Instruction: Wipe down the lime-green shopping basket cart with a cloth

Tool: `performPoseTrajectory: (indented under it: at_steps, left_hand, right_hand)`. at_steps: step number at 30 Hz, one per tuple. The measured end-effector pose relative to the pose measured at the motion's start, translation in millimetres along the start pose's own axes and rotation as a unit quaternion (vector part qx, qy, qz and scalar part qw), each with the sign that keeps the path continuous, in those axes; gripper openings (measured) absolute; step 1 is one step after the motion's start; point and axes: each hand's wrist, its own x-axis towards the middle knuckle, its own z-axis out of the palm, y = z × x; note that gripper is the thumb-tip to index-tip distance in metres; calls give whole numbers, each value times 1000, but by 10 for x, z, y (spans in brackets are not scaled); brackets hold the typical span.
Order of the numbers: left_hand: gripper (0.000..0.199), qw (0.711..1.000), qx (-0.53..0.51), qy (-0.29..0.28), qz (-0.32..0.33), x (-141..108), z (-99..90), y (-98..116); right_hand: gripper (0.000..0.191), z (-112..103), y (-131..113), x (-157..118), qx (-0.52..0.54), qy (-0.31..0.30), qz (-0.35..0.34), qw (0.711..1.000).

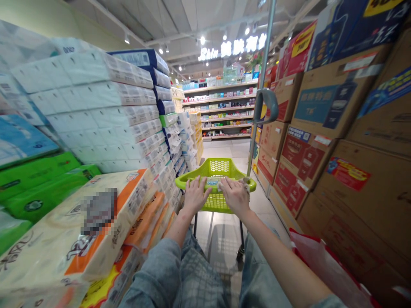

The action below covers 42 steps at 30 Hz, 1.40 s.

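Observation:
A lime-green shopping cart [221, 164] with a perforated basket stands in front of me in the aisle. My left hand [195, 194] lies over the left part of its handle, fingers bent across the rim. On the right part, my right hand [236, 194] presses a crumpled whitish cloth [247, 183] against the handle; the cloth shows at both edges of the hand and is mostly hidden under it. A small label [212, 182] sits on the handle between my hands. A grey pole [268, 47] with a loop grip [268, 106] rises at the cart's right side.
Tall stacks of packed tissues [96, 85] and a cream-and-orange pack [105, 188] line the left. Cardboard cartons [321, 98] are piled on the right, with a red-edged bag [321, 261] low beside me. Stocked shelves [221, 107] stand at the aisle's far end.

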Motion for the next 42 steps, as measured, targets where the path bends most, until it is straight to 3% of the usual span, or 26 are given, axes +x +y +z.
performPoseTrajectory:
  at_steps: [4,9,12,19,21,26,31,36,39,42]
  left_hand:
    - [50,1000,-13,-2,20,-3,-14,15]
    - [50,1000,-15,4,11,-8,-2,121]
    - [50,1000,-10,7,3,-9,23,171]
    - [48,1000,-10,2,20,25,17,149]
    - [48,999,-20,-2,28,49,0,114]
    - [49,998,-30,-15,49,108,-15,58]
    - [47,998,-26,-16,55,115,-28,94]
    - [47,995,-55,-50,69,142,-109,22]
    - [45,994,-38,-89,41,159,-168,-79]
    - [52,994,2,-112,12,163,-198,-124]
  right_hand:
    - [38,-81,159,157,28,-63,43,997]
    - [38,-19,96,-44,1,9,33,999]
    - [40,26,16,-92,-6,16,16,1000]
    - [41,-62,146,300,14,-100,45,994]
    - [43,-66,205,328,24,-108,46,993]
    - [44,15,146,136,52,-37,-39,997]
    - [44,26,-36,189,119,-52,-98,987]
    - [57,20,91,373,90,-75,-10,993]
    - [65,31,191,325,11,-83,61,995]
    - [59,29,161,232,-33,-94,80,992]
